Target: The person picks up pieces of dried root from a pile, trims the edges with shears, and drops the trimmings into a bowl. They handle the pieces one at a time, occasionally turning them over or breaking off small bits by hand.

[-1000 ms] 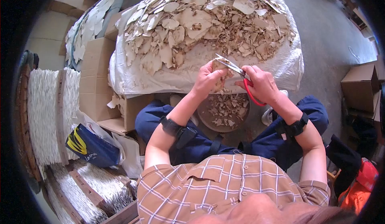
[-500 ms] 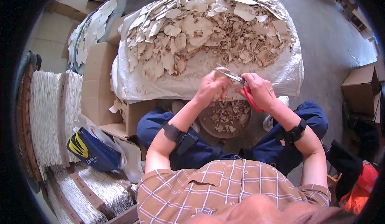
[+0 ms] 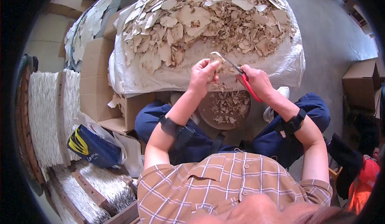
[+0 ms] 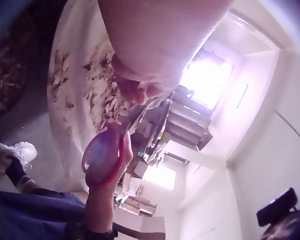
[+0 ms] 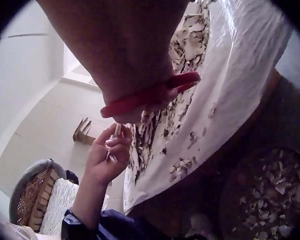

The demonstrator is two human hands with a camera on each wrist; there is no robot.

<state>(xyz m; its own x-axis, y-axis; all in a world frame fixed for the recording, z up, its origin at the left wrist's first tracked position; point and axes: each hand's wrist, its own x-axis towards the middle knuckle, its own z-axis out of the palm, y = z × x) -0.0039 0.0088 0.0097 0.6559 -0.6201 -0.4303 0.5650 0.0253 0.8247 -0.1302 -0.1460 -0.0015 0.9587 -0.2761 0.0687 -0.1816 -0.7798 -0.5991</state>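
Between the thumb and fingers of my left hand (image 3: 201, 75) is a thin, pale, dried flake (image 3: 217, 57), held up at the near edge of the white-covered table. My right hand (image 3: 258, 81) grips a pair of scissors by its red handles (image 3: 252, 91). Their blades look close together and point up and left toward the flake. In the left wrist view the red handle loop (image 4: 125, 152) surrounds part of the right hand. The right wrist view shows the left hand (image 5: 110, 155) pinching the flake, its fingers bent.
A heap of pale and brown flakes (image 3: 192, 19) covers much of the white sheet (image 3: 276, 69). Below the table edge, a round basin (image 3: 208, 119) holds small scraps. An open cardboard box (image 3: 96, 79) and a blue bag (image 3: 92, 147) stand at left; another box (image 3: 359, 77) is at right.
The left hand has turned the flake, which now stands up with a pale face showing. The scissors' blades, spread apart a second ago, are now close together. The view has shifted slightly.
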